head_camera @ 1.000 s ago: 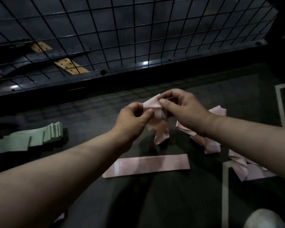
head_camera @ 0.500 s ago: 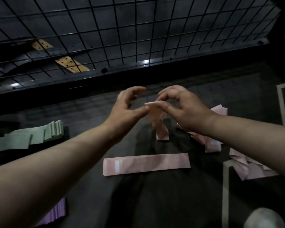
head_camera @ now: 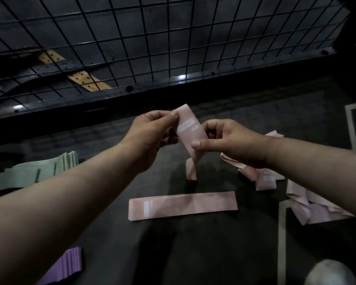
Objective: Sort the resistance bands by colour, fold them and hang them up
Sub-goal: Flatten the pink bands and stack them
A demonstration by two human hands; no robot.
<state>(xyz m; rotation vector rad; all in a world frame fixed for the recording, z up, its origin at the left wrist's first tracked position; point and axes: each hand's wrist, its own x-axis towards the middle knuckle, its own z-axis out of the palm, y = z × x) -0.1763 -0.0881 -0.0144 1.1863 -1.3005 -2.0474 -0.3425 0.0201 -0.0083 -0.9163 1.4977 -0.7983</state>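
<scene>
Head view: both hands up front, close together.
Left hand (head_camera: 152,138): pinches the top end of a pink band (head_camera: 190,130).
Right hand (head_camera: 230,140): grips the same band lower down, thumb across its face, and the tail dangles toward the dark floor (head_camera: 193,254).
Flat pink band (head_camera: 183,204): lies lengthwise mid-floor, below the hands.
Loose pink pile (head_camera: 317,204): crumpled by the right edge.
Green bands (head_camera: 39,171): stacked at the left edge.
Purple bands (head_camera: 68,266): lower left corner.
Wire grid (head_camera: 173,38): along the far edge.
</scene>
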